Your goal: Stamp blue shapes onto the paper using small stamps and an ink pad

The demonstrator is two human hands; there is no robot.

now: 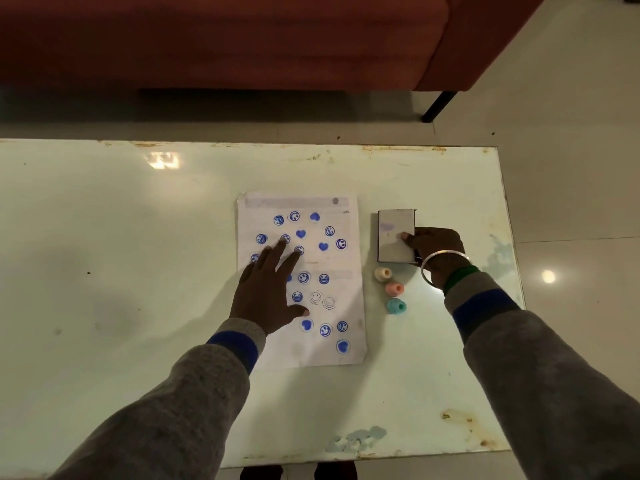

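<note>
Now, left hand (266,289) splayed flat on stamped paper (346,351), right hand (434,249) grip pinching closed ink pad (394,237)

The white paper (346,355) bears blue hearts and smileys. Stamps: cream (382,274), pink (394,289), teal (396,305). The sleeves (194,393) are grey, banded blue. The sofa (221,39) is rust red.
</note>
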